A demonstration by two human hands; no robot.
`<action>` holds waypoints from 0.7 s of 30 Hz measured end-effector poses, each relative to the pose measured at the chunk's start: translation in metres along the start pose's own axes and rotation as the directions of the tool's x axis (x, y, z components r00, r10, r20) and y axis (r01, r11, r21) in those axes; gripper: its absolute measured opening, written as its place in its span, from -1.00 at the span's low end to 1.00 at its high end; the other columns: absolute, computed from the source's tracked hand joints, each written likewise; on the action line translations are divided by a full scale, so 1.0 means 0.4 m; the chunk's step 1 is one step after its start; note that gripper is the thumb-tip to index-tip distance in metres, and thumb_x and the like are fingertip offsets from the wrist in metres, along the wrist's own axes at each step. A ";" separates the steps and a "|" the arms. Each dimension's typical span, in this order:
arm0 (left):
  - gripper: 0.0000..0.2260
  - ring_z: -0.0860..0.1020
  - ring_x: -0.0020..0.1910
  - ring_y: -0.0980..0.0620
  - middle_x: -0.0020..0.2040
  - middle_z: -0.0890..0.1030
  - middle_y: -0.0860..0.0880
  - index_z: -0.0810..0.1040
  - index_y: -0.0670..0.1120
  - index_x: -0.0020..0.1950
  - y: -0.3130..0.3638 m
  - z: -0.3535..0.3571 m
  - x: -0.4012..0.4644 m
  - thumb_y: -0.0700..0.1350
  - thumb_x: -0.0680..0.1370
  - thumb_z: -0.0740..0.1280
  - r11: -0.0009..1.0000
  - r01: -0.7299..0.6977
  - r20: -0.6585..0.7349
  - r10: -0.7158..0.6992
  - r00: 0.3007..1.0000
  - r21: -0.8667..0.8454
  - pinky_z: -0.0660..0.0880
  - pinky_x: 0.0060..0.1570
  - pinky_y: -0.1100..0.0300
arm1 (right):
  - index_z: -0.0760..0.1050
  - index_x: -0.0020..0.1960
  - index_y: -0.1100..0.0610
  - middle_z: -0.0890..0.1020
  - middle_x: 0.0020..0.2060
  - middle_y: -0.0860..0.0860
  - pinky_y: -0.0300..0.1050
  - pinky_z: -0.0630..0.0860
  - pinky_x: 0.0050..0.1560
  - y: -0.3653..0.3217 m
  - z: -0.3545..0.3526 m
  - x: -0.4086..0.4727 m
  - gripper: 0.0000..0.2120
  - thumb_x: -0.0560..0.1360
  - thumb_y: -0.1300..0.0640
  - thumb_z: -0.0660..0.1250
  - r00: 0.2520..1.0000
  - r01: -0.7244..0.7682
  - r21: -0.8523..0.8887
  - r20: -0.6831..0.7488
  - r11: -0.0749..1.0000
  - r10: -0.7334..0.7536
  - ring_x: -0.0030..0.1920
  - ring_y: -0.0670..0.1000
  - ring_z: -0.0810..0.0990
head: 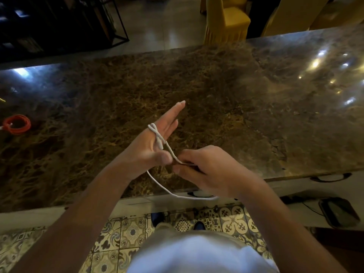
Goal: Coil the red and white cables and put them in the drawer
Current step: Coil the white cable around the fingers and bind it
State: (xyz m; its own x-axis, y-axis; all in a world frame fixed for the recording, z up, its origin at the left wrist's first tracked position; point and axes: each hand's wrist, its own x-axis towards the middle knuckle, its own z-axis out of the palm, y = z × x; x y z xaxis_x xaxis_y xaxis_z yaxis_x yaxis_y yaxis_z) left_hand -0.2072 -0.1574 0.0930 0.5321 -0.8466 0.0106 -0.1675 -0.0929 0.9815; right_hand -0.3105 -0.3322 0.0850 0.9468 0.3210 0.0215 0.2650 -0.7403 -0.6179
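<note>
The white cable (178,196) is looped around the fingers of my left hand (155,142), which is held flat with fingers stretched over the brown marble counter (216,95). From the loops the cable runs to my right hand (204,166), which pinches it just right of my left thumb. A slack length hangs in an arc below the counter's front edge. The red cable (17,124) lies coiled on the counter at the far left, apart from both hands. A drawer handle (331,177) shows under the counter edge at right; the drawer front looks closed.
A yellow covered chair (226,22) stands beyond the counter's far edge. Dark shelving (59,22) fills the upper left. A dark pedal-like object (338,211) with a cord sits on a ledge at lower right. Patterned floor tiles lie below me.
</note>
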 end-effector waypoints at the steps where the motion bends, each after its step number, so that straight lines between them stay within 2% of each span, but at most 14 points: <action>1: 0.16 0.05 0.71 0.05 0.72 0.12 -0.04 0.03 -0.17 0.69 -0.006 0.004 -0.002 0.53 0.38 0.36 0.998 0.021 -0.027 -0.022 0.999 -0.058 -0.01 0.68 -0.01 | 0.51 -0.06 0.06 0.54 -0.38 -0.08 0.03 0.50 -0.28 -0.006 -0.009 0.000 -0.71 0.68 -0.09 0.18 0.999 -0.013 -0.051 0.031 0.999 0.015 -0.39 0.01 0.48; 3: 0.14 0.11 0.70 0.06 0.70 0.19 -0.04 0.09 -0.15 0.68 -0.008 0.001 -0.007 0.58 0.37 0.28 0.964 0.066 -0.078 -0.089 0.993 -0.258 0.01 0.68 0.02 | 0.54 -0.01 0.06 0.54 -0.34 -0.09 0.04 0.54 -0.20 -0.015 -0.034 0.000 -0.74 0.70 -0.06 0.18 0.986 -0.082 -0.092 0.135 0.992 0.094 -0.32 0.03 0.51; 6: 0.11 0.17 0.68 -0.01 0.68 0.28 -0.07 0.18 -0.16 0.68 -0.004 -0.009 -0.012 0.53 0.35 0.35 0.820 0.046 -0.080 -0.111 0.991 -0.570 -0.03 0.67 -0.03 | 0.62 0.13 0.03 0.65 -0.17 -0.05 0.04 0.60 -0.01 -0.035 -0.048 0.003 -0.72 0.71 0.00 0.15 0.942 -0.163 -0.121 0.276 0.979 0.191 -0.14 0.04 0.62; 8: 0.12 0.19 0.68 -0.03 0.67 0.30 -0.09 0.19 -0.17 0.67 -0.007 -0.009 -0.014 0.51 0.34 0.37 0.778 0.032 -0.072 -0.099 0.992 -0.627 -0.05 0.67 -0.05 | 0.62 0.10 0.05 0.68 -0.16 -0.02 0.03 0.60 -0.03 -0.058 -0.048 0.005 -0.72 0.71 0.00 0.15 0.938 -0.128 -0.154 0.304 0.980 0.170 -0.15 0.05 0.63; 10: 0.11 0.19 0.68 0.01 0.67 0.29 -0.06 0.20 -0.15 0.67 -0.013 0.002 -0.014 0.55 0.34 0.32 0.822 0.055 -0.057 -0.106 0.993 -0.567 -0.01 0.67 -0.01 | 0.61 0.03 0.07 0.65 -0.23 -0.04 -0.02 0.58 -0.13 -0.078 -0.070 0.001 -0.74 0.70 0.00 0.18 0.946 -0.089 -0.148 0.297 0.985 0.130 -0.24 0.00 0.60; 12: 0.11 0.15 0.68 0.09 0.70 0.23 0.00 0.18 -0.09 0.67 -0.023 0.028 -0.016 0.62 0.35 0.21 0.906 0.105 -0.015 -0.121 0.993 -0.409 0.01 0.68 0.05 | 0.60 0.02 0.06 0.63 -0.25 -0.10 -0.13 0.55 -0.19 -0.082 -0.113 0.000 -0.80 0.69 0.03 0.23 0.955 -0.078 -0.153 0.272 0.985 0.118 -0.27 -0.10 0.58; 14: 0.14 0.11 0.69 0.09 0.72 0.14 0.01 0.13 -0.06 0.69 -0.032 0.053 -0.022 0.67 0.33 0.09 0.953 0.168 0.063 -0.157 0.986 -0.251 -0.02 0.68 -0.05 | 0.65 0.07 0.02 0.63 -0.23 -0.17 -0.28 0.51 -0.21 -0.072 -0.146 0.004 -0.83 0.67 0.06 0.28 0.969 -0.033 -0.148 0.239 0.988 0.068 -0.28 -0.20 0.57; 15: 0.16 0.11 0.70 0.04 0.73 0.12 -0.02 0.09 -0.08 0.70 -0.026 0.063 -0.024 0.68 0.34 0.06 0.957 0.190 0.113 -0.169 0.979 -0.220 -0.03 0.68 -0.14 | 0.66 0.08 0.00 0.65 -0.21 -0.19 -0.30 0.52 -0.19 -0.067 -0.156 0.009 -0.84 0.66 0.06 0.29 0.972 -0.004 -0.149 0.233 0.989 0.039 -0.26 -0.21 0.59; 17: 0.15 0.19 0.68 -0.05 0.70 0.22 -0.10 0.08 -0.15 0.70 -0.026 0.075 -0.023 0.65 0.38 0.03 0.961 0.204 0.200 -0.165 0.966 -0.188 0.07 0.65 -0.18 | 0.68 0.11 -0.05 0.71 -0.12 -0.19 -0.16 0.58 -0.10 -0.061 -0.162 0.018 -0.83 0.64 0.04 0.31 0.972 0.036 -0.167 0.234 0.985 0.004 -0.19 -0.18 0.63; 18: 0.13 0.26 0.65 -0.05 0.66 0.31 -0.10 0.13 -0.18 0.69 -0.028 0.082 -0.027 0.64 0.40 0.02 0.962 0.206 0.214 -0.166 0.963 -0.178 0.17 0.64 -0.10 | 0.69 0.11 -0.08 0.71 -0.10 -0.20 -0.14 0.58 -0.09 -0.059 -0.165 0.020 -0.84 0.63 0.02 0.33 0.973 0.037 -0.162 0.230 0.986 0.001 -0.17 -0.18 0.63; 20: 0.10 0.34 0.60 -0.03 0.57 0.44 -0.08 0.24 -0.22 0.63 -0.051 0.100 -0.046 0.64 0.42 0.01 0.940 0.301 0.189 -0.270 0.944 -0.161 0.28 0.57 0.09 | 0.70 0.09 -0.10 0.65 -0.15 -0.23 -0.23 0.51 -0.13 -0.057 -0.173 0.021 -0.87 0.60 -0.01 0.38 0.976 0.039 -0.150 0.218 0.988 -0.005 -0.18 -0.20 0.58; 21: 0.10 0.34 0.60 -0.06 0.55 0.45 -0.11 0.28 -0.22 0.61 -0.059 0.101 -0.053 0.65 0.42 -0.01 0.916 0.370 0.177 -0.343 0.923 -0.157 0.26 0.58 0.08 | 0.71 0.07 -0.10 0.61 -0.17 -0.22 -0.25 0.47 -0.15 -0.056 -0.174 0.022 -0.88 0.58 -0.01 0.41 0.974 0.047 -0.146 0.226 0.988 -0.013 -0.18 -0.20 0.56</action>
State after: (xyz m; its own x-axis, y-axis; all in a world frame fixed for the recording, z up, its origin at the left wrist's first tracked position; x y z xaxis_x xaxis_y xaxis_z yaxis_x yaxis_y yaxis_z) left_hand -0.2480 -0.1583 0.0618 0.4015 -0.8419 -0.3606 0.1740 -0.3164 0.9325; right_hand -0.2952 -0.3539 0.1539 0.8775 0.4560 -0.1483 0.3335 -0.8026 -0.4946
